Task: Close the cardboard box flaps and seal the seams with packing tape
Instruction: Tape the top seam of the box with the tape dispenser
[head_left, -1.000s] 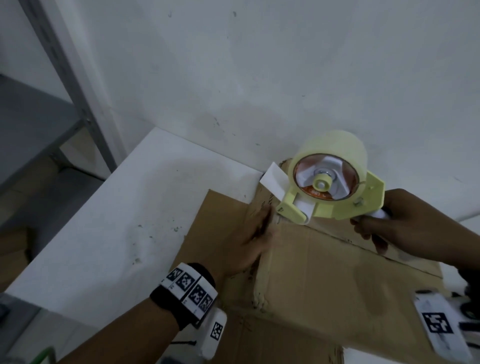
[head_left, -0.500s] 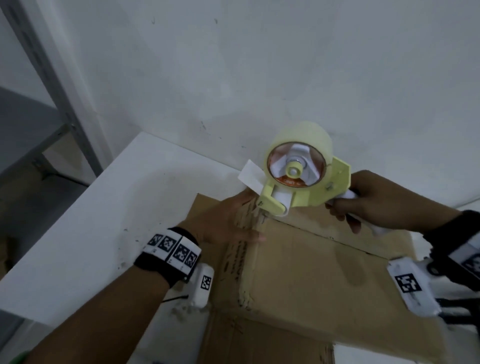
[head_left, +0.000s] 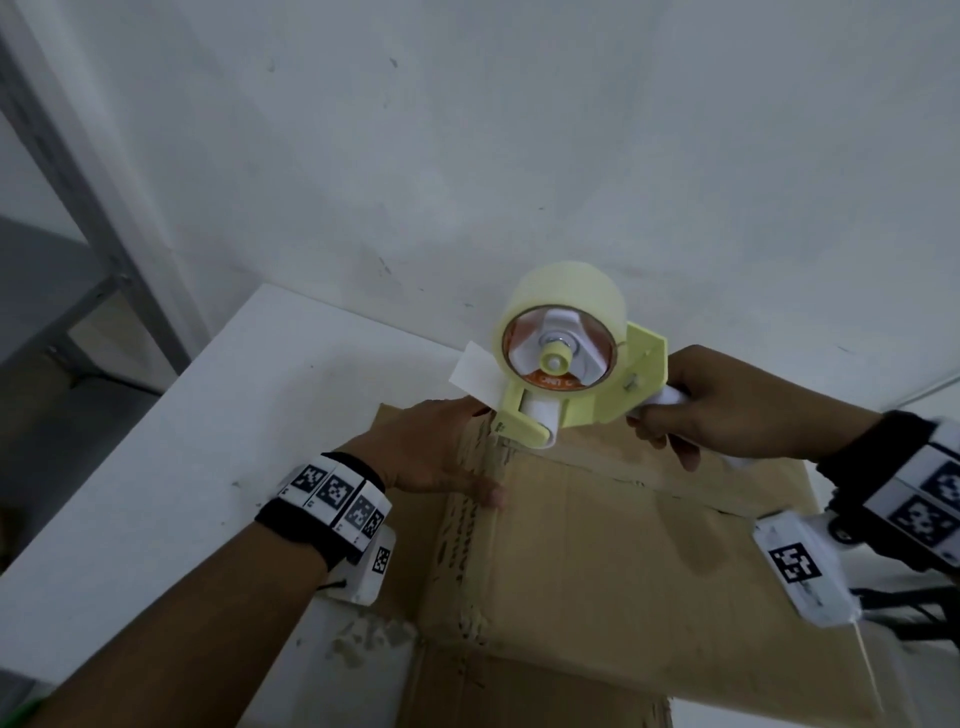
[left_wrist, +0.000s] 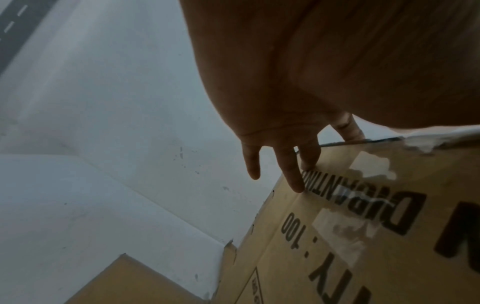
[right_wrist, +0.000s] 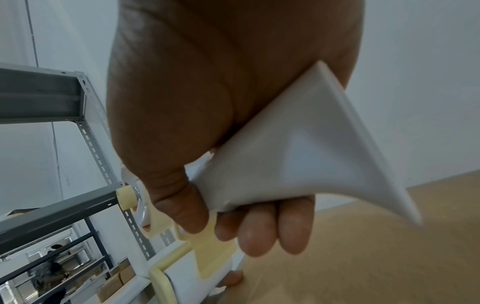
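Observation:
A brown cardboard box (head_left: 613, 561) with its top flaps down stands on a white table (head_left: 171, 483). My left hand (head_left: 441, 457) lies with straight fingers over the box's left top edge, thumb on the top and fingers (left_wrist: 293, 176) down the printed side (left_wrist: 376, 236). My right hand (head_left: 727, 410) grips the white handle (right_wrist: 298, 156) of a pale yellow tape dispenser (head_left: 566, 374). Its roller touches the far left end of the centre seam (head_left: 634, 480). A loose tape end (head_left: 475, 379) sticks out to the left.
A white wall (head_left: 519, 156) rises just behind the box. A grey metal shelf frame (head_left: 98, 218) stands at the left beyond the table edge. Another cardboard flap (head_left: 524, 696) lies in front of the box, near me.
The dispenser has moved left and down onto the far left end of the seam. My left hand has slid from the box top to its left edge.

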